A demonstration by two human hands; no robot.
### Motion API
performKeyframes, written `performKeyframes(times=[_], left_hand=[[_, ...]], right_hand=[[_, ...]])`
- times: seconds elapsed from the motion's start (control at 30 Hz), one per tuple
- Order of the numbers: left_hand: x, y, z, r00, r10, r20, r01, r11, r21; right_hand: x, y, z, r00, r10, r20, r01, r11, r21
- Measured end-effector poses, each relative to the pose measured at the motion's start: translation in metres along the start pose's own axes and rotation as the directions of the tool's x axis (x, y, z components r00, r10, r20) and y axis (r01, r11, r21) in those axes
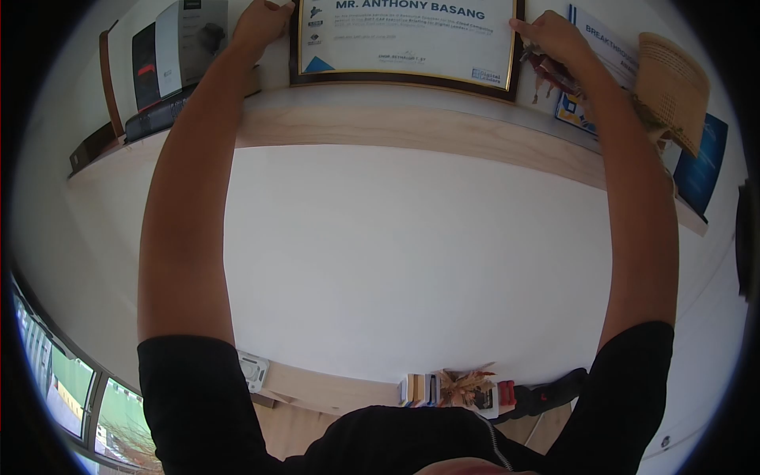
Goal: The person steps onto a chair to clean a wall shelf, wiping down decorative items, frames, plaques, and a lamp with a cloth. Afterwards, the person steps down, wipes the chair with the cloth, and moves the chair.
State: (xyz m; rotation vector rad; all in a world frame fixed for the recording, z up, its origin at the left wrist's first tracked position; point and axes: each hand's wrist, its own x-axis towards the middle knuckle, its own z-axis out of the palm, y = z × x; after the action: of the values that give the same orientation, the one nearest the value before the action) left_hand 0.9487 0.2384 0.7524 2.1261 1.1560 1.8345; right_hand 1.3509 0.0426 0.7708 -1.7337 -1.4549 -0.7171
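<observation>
A framed certificate [396, 46] with a dark, gold-lined frame is at the top of the head view, above a pale wooden shelf [412, 127]. Its upper part is cut off by the view's edge. My left hand [263, 24] grips its left side, fingers closed at the frame's edge. On the opposite side, my right hand [554, 38] holds the frame, a fingertip showing against the border and the other fingers partly hidden. Just below my right hand is a small reddish-brown figurine [546, 77], partly covered by that hand and forearm.
Boxes [200, 39] stand on the shelf's left. A blue-and-white book [602, 39], a brown printed paper [673, 83] and a blue booklet [701, 162] stand on its right. Below, a lower ledge [332, 388] holds books [419, 389] and dried plants [465, 386]. Windows [71, 388] are lower left.
</observation>
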Motion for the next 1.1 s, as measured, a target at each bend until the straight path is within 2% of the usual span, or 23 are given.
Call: performKeyframes(times=[0.03,0.07,0.13,0.17,0.23,0.27,0.37,0.53,0.63,0.7,0.73,0.8,0.83,0.87,0.9,0.97,1.0,1.03,1.07,1.1], left_hand=[[0.0,0.002,0.001,1.0,0.001,0.003,-0.001,0.999,0.037],[-0.002,0.004,0.002,1.0,0.003,0.01,-0.003,0.999,0.034],[-0.004,0.006,0.004,1.0,0.012,0.027,-0.012,1.0,-0.001],[-0.004,0.009,0.005,0.999,0.016,0.036,-0.016,1.0,-0.011],[-0.005,0.014,0.004,0.993,0.049,0.106,-0.058,0.995,0.08],[-0.007,0.016,0.006,0.993,0.059,0.103,-0.061,0.998,0.016],[-0.009,0.025,0.011,0.987,0.062,0.146,-0.056,0.997,-0.047],[-0.005,0.029,0.022,0.987,0.065,0.148,-0.06,0.997,-0.043],[-0.009,0.041,0.021,0.971,0.032,0.237,-0.022,0.999,-0.043],[-0.038,0.069,0.024,0.998,-0.014,0.068,0.012,1.0,0.028],[-0.036,0.068,0.029,0.998,-0.019,0.063,0.017,0.999,0.034],[-0.032,0.06,0.028,0.999,0.005,0.045,0.002,0.989,-0.146],[-0.026,0.057,0.022,0.996,0.01,0.089,-0.005,0.998,-0.063],[-0.026,0.055,0.019,0.999,0.0,0.054,0.005,0.997,-0.083],[-0.034,0.061,0.012,0.999,0.035,0.009,-0.034,0.993,-0.114],[-0.05,0.073,-0.016,0.999,0.02,-0.043,-0.021,0.999,-0.032],[-0.049,0.071,-0.026,0.978,0.17,-0.12,-0.176,0.984,-0.038],[-0.05,0.072,-0.035,0.928,0.318,-0.194,-0.331,0.943,-0.035],[-0.052,0.072,-0.055,0.856,0.452,-0.253,-0.456,0.889,0.044],[-0.06,0.078,-0.075,0.808,0.487,-0.333,-0.446,0.874,0.195]], right_hand=[[-0.006,0.0,0.001,0.996,-0.015,-0.084,0.022,0.996,0.082],[-0.01,0.0,0.0,0.996,-0.008,-0.084,0.015,0.997,0.079],[-0.021,-0.008,-0.01,0.997,0.041,0.072,-0.056,0.974,0.221],[-0.027,-0.015,-0.016,0.996,0.051,0.07,-0.065,0.975,0.212],[-0.038,-0.03,-0.028,0.999,0.05,-0.003,-0.051,0.997,-0.059],[-0.031,-0.023,-0.023,0.998,0.033,-0.051,-0.042,0.983,-0.179],[-0.036,-0.02,-0.031,0.995,0.083,-0.063,-0.097,0.962,-0.255],[-0.042,-0.008,-0.034,0.994,0.095,-0.049,-0.1,0.988,-0.117],[-0.046,-0.009,-0.037,0.988,0.135,-0.075,-0.142,0.984,-0.105],[-0.044,-0.008,-0.039,0.988,0.153,0.014,-0.148,0.975,-0.167],[-0.036,0.003,-0.035,0.989,0.147,0.019,-0.142,0.976,-0.163],[-0.02,0.02,-0.027,0.996,-0.031,0.078,0.043,0.986,-0.162],[-0.019,0.02,-0.027,0.997,0.023,0.08,-0.015,0.995,-0.103],[-0.022,0.018,-0.029,0.993,0.072,0.093,-0.068,0.997,-0.039],[-0.017,0.023,-0.027,0.998,0.055,0.033,-0.052,0.995,-0.083],[-0.007,0.032,-0.026,0.993,0.029,-0.111,-0.048,0.984,-0.174],[-0.007,0.033,-0.027,0.981,0.022,-0.192,-0.064,0.973,-0.22],[-0.011,0.026,-0.03,0.982,0.012,-0.186,-0.052,0.977,-0.209],[-0.014,0.02,-0.036,0.974,0.095,-0.203,-0.111,0.992,-0.066],[-0.015,0.014,-0.04,0.962,0.179,-0.204,-0.166,0.983,0.078]])
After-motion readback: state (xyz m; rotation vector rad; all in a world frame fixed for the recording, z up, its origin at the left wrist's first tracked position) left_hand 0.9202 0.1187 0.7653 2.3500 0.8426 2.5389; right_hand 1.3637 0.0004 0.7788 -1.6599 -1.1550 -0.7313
